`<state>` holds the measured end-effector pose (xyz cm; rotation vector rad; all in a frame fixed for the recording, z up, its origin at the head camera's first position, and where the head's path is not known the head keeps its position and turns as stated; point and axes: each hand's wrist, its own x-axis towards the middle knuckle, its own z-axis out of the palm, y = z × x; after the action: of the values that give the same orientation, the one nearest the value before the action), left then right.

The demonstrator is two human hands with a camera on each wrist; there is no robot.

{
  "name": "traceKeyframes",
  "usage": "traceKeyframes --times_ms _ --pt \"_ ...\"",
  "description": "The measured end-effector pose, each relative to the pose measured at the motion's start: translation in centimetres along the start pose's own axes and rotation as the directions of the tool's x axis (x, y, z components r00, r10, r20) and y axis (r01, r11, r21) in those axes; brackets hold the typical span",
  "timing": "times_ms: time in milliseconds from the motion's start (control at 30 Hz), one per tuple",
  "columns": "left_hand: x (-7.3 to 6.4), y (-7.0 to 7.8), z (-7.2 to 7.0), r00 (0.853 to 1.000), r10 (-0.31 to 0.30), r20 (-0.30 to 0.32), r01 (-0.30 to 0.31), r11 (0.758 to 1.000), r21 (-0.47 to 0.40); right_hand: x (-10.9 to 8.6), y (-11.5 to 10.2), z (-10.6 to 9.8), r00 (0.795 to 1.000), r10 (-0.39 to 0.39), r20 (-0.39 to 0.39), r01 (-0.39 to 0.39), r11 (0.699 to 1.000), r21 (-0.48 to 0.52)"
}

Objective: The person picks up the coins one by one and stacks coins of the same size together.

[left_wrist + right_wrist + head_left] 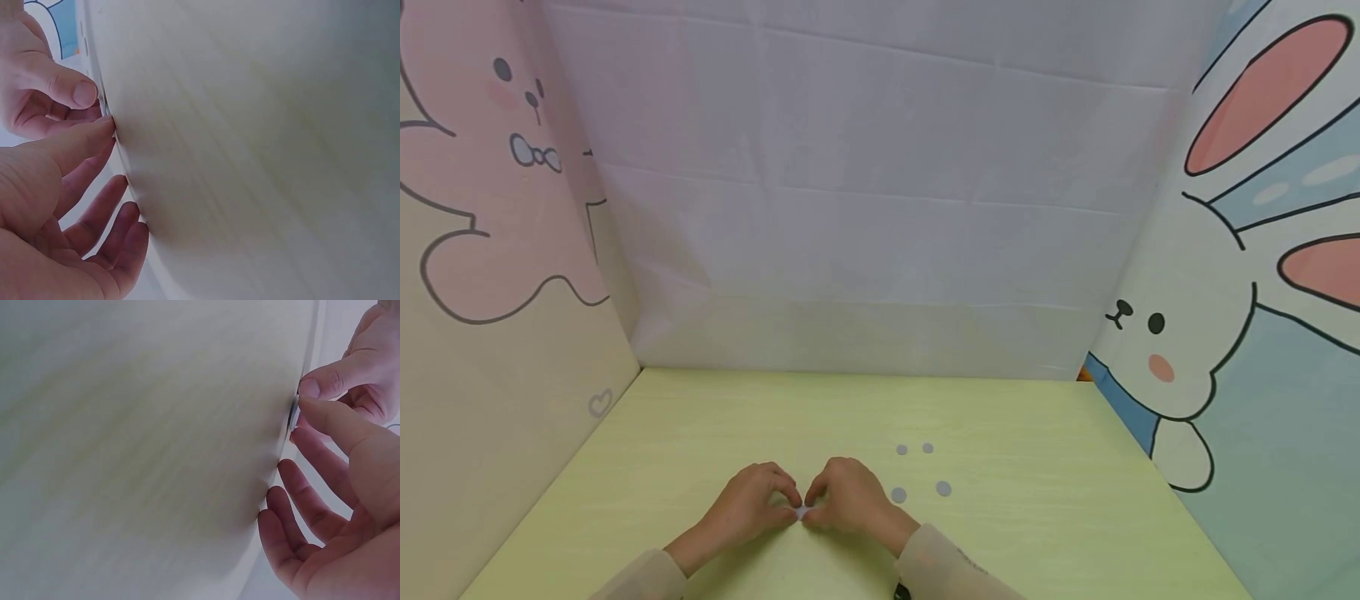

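Observation:
A small thin grey disc [802, 512] lies at the table surface between my two hands. My left hand [747, 506] pinches its left edge with thumb and index finger. From the other side, my right hand [850, 497] pinches the right edge in the same way. In the right wrist view the disc [292, 412] shows as a thin sliver with a dark rim at the right thumb. Fingertips partly hide it in every view. The other fingers of both hands rest against the tabletop, as the left wrist view shows.
Several more grey discs lie right of my hands, two smaller ones behind, including one disc [928, 448], and two larger ones in front, including another disc [943, 488]. A dark object [902, 592] shows by my right sleeve. Printed cloth walls surround the pale yellow table [1037, 517].

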<state>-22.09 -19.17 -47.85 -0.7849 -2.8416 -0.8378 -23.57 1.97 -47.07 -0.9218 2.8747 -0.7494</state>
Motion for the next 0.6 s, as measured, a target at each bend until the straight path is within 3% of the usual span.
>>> traceKeyframes --times_ms 267,600 --pt "-0.10 0.02 0.00 1.000 -0.007 -0.008 0.007 1.000 -0.011 -0.18 0.38 -0.48 0.999 0.036 0.040 -0.039 0.995 0.087" --pt "-0.21 0.22 -0.19 0.999 -0.042 0.009 0.042 0.998 -0.055 -0.42 0.52 -0.46 0.998 0.049 0.033 -0.053 0.991 0.121"
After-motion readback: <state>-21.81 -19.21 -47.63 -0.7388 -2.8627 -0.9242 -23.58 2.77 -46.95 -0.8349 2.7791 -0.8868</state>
